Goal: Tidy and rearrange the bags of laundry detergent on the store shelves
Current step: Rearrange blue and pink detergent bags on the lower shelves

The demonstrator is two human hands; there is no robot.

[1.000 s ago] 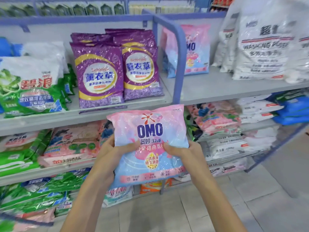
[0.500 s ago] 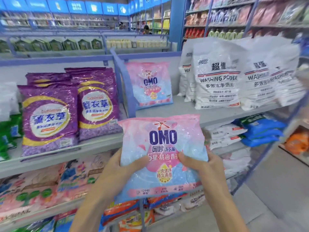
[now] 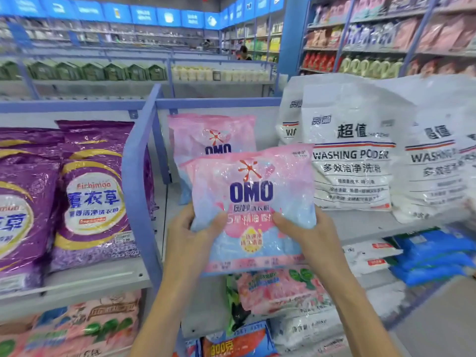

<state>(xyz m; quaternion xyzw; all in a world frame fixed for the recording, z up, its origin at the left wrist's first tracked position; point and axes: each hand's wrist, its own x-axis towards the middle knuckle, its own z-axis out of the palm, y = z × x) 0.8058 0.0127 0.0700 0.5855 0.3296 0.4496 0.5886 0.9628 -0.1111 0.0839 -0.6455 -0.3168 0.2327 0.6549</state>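
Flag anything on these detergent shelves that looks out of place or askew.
Nothing is spilled or torn. The OMO bag is off the shelf, held in the left hand and right hand. Only one OMO bag stands in that bay, leaning back with bare shelf beside it.

The held bag (image 3: 251,207) is pink fading to pale blue, with dark-blue letters and a red splash. Purple bags (image 3: 95,199) carry yellow rings around white ovals. White sacks (image 3: 350,155) bear black print and red-blue stripes.

Both hands, the left hand (image 3: 192,231) and right hand (image 3: 307,231), gripped a pink OMO bag (image 3: 253,202) upright before the shelf (image 3: 360,222). Behind it stood another OMO bag (image 3: 206,135), between purple bags (image 3: 95,197) and white washing-powder bags (image 3: 353,155).
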